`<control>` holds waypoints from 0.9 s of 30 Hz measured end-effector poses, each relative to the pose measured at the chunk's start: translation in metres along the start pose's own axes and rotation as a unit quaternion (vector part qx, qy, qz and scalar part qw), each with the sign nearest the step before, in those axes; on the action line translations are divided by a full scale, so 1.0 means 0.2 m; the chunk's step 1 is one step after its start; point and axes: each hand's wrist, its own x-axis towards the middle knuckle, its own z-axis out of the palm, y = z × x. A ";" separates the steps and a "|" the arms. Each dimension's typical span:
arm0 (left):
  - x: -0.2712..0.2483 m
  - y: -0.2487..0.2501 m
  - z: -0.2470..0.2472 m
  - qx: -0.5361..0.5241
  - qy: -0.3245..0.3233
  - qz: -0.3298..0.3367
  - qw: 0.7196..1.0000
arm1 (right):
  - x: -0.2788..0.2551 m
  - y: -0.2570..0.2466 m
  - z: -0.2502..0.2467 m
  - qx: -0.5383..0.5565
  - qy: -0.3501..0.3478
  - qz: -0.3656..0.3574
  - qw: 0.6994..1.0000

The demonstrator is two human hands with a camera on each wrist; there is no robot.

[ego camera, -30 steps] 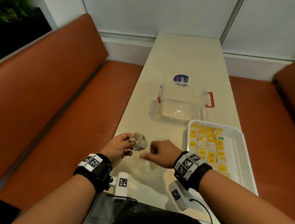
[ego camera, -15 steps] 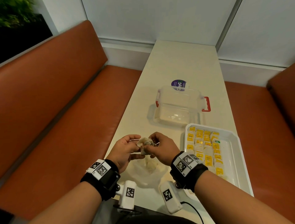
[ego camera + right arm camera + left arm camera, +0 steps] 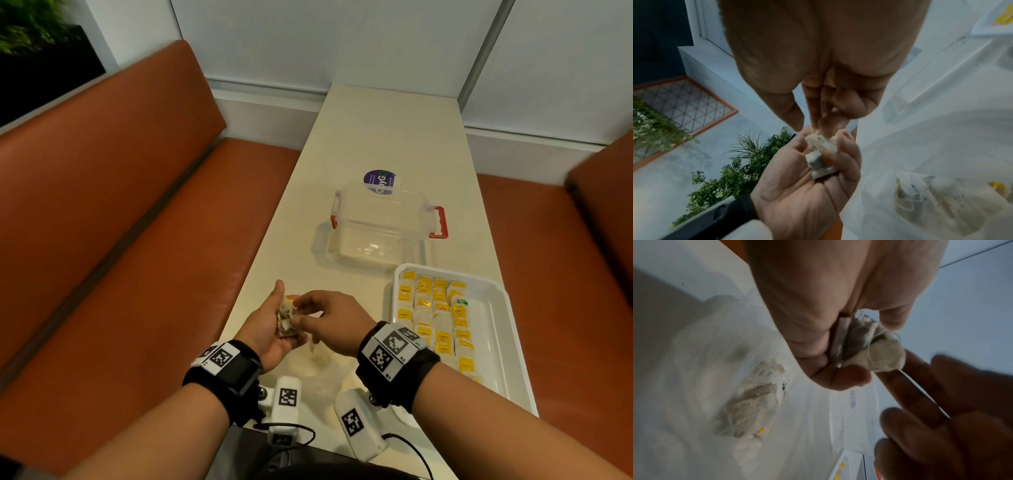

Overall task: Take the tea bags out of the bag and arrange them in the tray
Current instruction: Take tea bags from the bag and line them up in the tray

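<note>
Low in the centre of the head view, the left hand lies palm up, its fingers curled round a small clump of tea bags resting in the palm, thumb pointing up the frame. The right hand reaches in from the right, and its fingers pinch the top of the clump; a thin string runs from the tea bags towards the right hand in the left wrist view.

Half a second earlier the left hand was turned more on its side, with the clump held between both hands; now its palm faces upward and the clump sits in it. The head camera has also tilted, so the hands sit lower in the frame.

Below the hands, on the cream counter, lies the clear plastic bag with a few tea bags and dark specks inside. At the right, the white tray holds rows of yellow-tagged tea bags. Above it stands a clear container with red handles, and orange benches flank the counter.
</note>
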 end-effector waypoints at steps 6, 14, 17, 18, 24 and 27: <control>0.04 0.01 -0.05 -0.101 -0.007 0.005 0.995 | -0.02 0.02 -0.04 -0.050 0.072 -0.075 0.993; 0.04 0.00 -0.02 -0.141 -0.042 0.008 0.989 | 0.00 0.01 0.00 -0.097 0.078 -0.101 0.987; 0.04 -0.02 -0.03 -0.129 -0.046 -0.011 0.990 | -0.01 -0.01 -0.03 -0.110 0.076 -0.114 0.984; 0.04 -0.02 -0.03 -0.111 -0.037 -0.021 0.993 | -0.01 -0.02 -0.05 -0.114 0.070 -0.114 0.984; 0.00 0.04 -0.04 0.044 0.080 0.031 0.995 | -0.02 -0.07 -0.19 -0.148 0.043 -0.127 0.980; -0.08 0.13 -0.03 0.198 0.041 0.113 0.973 | -0.04 -0.09 -0.27 -0.187 0.026 -0.138 0.972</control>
